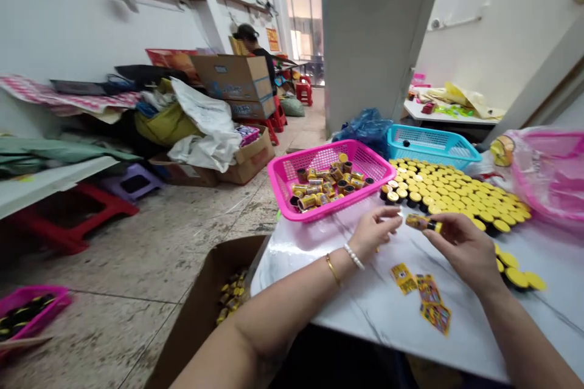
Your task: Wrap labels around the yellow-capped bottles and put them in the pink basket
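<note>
In my right hand (465, 249) a small cylinder with a yellow printed wrapper (416, 222) lies sideways, its black and yellow end between thumb and fingers. My left hand (375, 234) is just left of it, fingertips bent together; a pale speck shows at their tips, too small to name. Below the hands, several yellow printed labels (427, 289) lie on the white marbled table (356, 310). Beyond my right hand stand many black pieces with round yellow tops (456, 191), packed close together. A few more yellow-topped pieces (515, 276) sit beside my right wrist.
A pink basket (292, 209) holds wrapped cylinders; behind it are a blue basket (429, 134) and blue plastic bag (365, 127). A cardboard box (196, 310) with more pieces stands left of the table. Another pink basket (547, 194) is at right. A person (264, 61) sits farther back.
</note>
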Motion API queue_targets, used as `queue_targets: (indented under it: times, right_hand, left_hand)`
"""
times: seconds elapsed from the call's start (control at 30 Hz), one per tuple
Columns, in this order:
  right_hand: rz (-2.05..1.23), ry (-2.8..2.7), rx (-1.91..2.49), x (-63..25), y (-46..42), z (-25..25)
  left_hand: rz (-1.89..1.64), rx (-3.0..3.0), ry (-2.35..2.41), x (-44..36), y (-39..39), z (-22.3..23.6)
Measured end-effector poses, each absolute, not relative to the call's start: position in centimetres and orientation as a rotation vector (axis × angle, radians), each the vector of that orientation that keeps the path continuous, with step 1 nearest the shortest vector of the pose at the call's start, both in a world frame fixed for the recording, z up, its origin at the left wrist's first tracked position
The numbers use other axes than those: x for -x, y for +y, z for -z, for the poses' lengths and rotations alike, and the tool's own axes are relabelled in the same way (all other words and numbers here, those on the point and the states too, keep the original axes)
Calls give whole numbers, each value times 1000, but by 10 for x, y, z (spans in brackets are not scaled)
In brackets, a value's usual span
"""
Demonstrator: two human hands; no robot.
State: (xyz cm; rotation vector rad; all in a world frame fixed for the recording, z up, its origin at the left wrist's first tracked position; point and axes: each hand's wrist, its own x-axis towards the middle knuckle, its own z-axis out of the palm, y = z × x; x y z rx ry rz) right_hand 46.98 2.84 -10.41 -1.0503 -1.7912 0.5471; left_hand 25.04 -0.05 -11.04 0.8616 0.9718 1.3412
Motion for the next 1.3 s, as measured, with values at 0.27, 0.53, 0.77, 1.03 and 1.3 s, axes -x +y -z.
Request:
queue_targets:
  times: [0.27,0.53,0.77,1.03,1.3]
  right_hand:
    - [-828,-1749,784,-462,21,114]
    - [-620,-1914,779,-467,15,117]
    - [-451,-1885,820,-467,17,119]
    - [-1405,-1513,919,-460,25,128]
    - [-1331,-1512,678,-464,30,131]
  left_hand:
    - [-1037,-1163,830,-243,-1,93]
    - [-1066,-1109,840,-251,0,104]
    - [-1066,-1147,903,-249,0,101]
    - [-1022,-1219,844,-249,4,110]
    - [-921,-997,715,-252,6,118]
